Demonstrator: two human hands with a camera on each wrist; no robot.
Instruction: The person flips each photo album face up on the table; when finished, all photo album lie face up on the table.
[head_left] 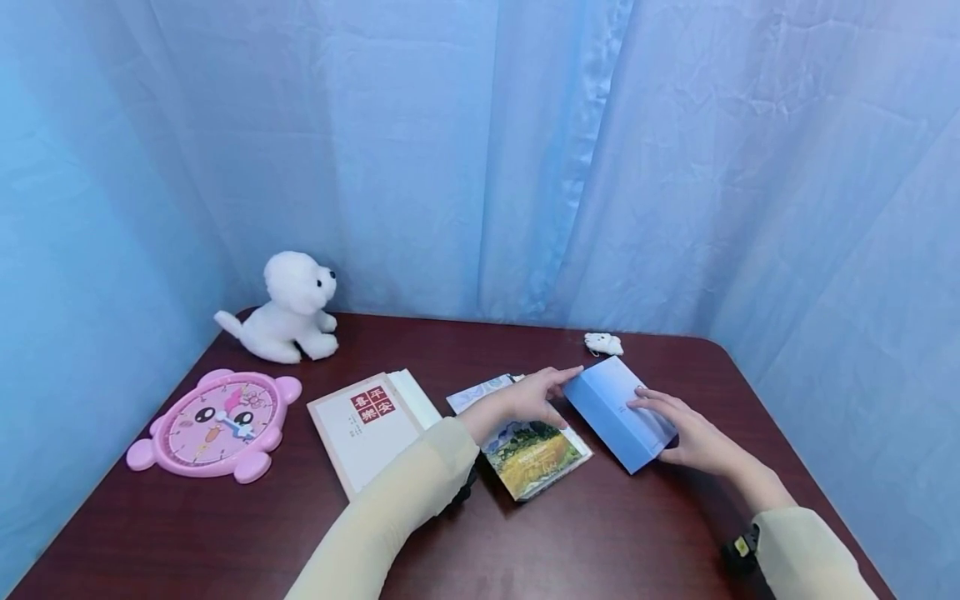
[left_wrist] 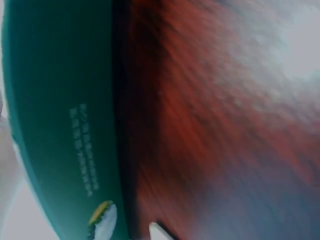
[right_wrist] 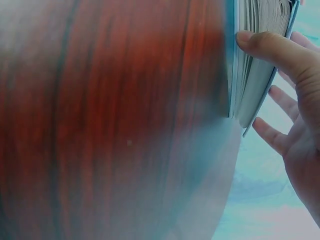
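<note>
A thick blue book is at the right of the table, its cover and spine both showing. My right hand grips it from the right, fingers on the cover. In the right wrist view, the thumb of the right hand presses the page edges of the book. My left hand reaches over a book with a painted landscape cover, its extended index finger touching the blue book's upper left corner. A dark green surface with small pale print fills the left of the left wrist view.
A cream book with red characters lies left of the painted one. Further left are a pink clock and a white plush dog. A small white plush item lies behind the blue book. Blue curtains hang behind the table.
</note>
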